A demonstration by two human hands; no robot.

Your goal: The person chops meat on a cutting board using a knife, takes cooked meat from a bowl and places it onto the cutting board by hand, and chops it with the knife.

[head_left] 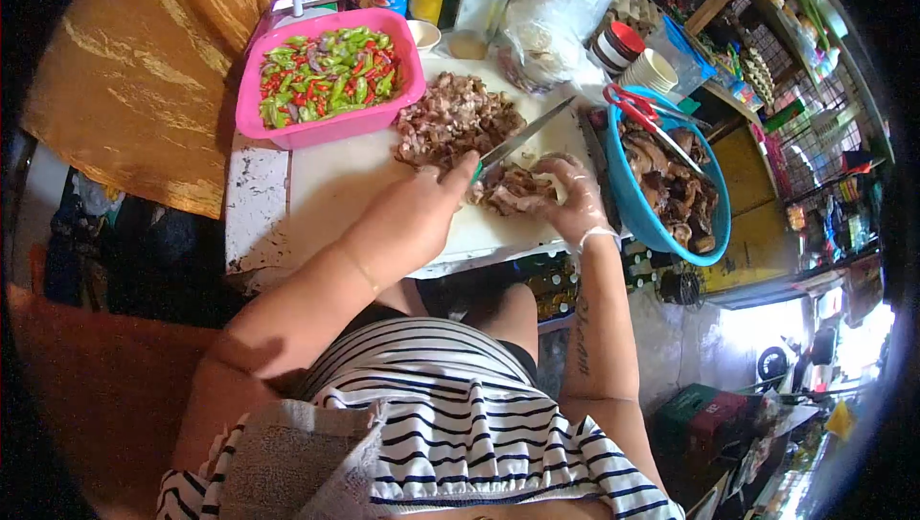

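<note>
My left hand [431, 199] is closed round the green handle of a knife [529, 131], its blade angled up and to the right across the white cutting board [335, 180]. In a clear plastic glove, my right hand [581, 199] curls its fingers over sliced cooked meat [513, 191] on the board. The knife lies just above that meat; whether the blade touches it I cannot tell. Beyond my left hand spreads a pile of chopped meat [455, 113].
At the back left stands a pink basin [333, 127] of cut green and red chillies with onion. On the right, a blue basin [640, 218] holds larger meat pieces, with red-handled scissors [637, 103] across it. Behind are a glass bottle [479, 7], a plastic bag [551, 17] and stacked bowls [650, 71].
</note>
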